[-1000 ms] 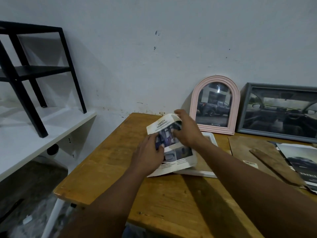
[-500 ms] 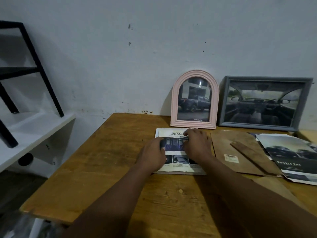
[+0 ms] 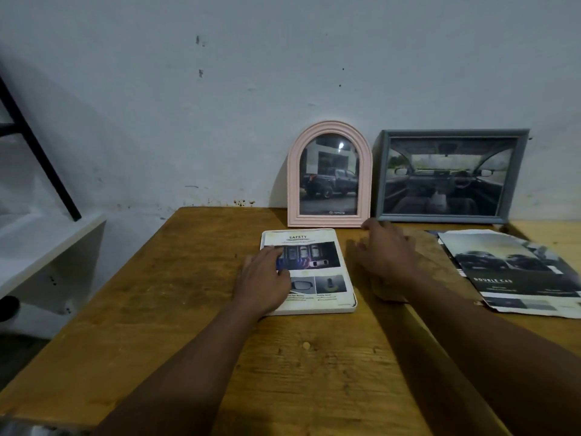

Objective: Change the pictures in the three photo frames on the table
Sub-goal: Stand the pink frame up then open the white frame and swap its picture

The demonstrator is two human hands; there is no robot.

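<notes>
A white photo frame (image 3: 351,306) lies flat on the wooden table (image 3: 176,294) with a "SAFETY" car picture (image 3: 317,243) laid in it. My left hand (image 3: 265,281) rests flat on the picture's left side, fingers apart. My right hand (image 3: 385,256) hovers to the right of the frame over a brown backing board (image 3: 440,272), fingers spread, holding nothing. A pink arched frame (image 3: 329,174) with a pickup truck photo and a grey rectangular frame (image 3: 452,176) with a car interior photo lean against the wall.
Loose car brochure pages (image 3: 515,272) lie at the table's right. A white shelf (image 3: 41,247) with a black metal rack leg (image 3: 34,149) stands to the left. The wall is right behind the upright frames.
The curled picture has been laid flat into the white frame. My right hand has left it and moved right over the backing board. The view has shifted right.
</notes>
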